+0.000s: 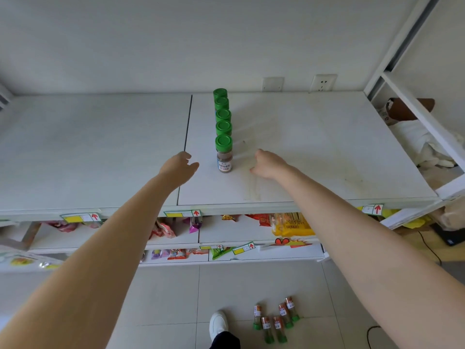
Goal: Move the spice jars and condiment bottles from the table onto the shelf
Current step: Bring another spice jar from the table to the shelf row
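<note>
Several green-capped, orange-labelled glass bottles (275,321) lie on the floor below me. My left hand (180,167) and right hand (268,163) hover empty, fingers loose, flanking the front green-lidded spice jar (224,154) on the white shelf (327,159). I'd start the next row beside it, upright.

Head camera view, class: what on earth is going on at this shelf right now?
A person is stocking the top shelf. Five green-lidded spice jars stand there in a single row running front to back. The left hand and right hand are open on either side of the front jar, neither gripping it. Several more jars lie on the floor below, near a white shoe.
</note>
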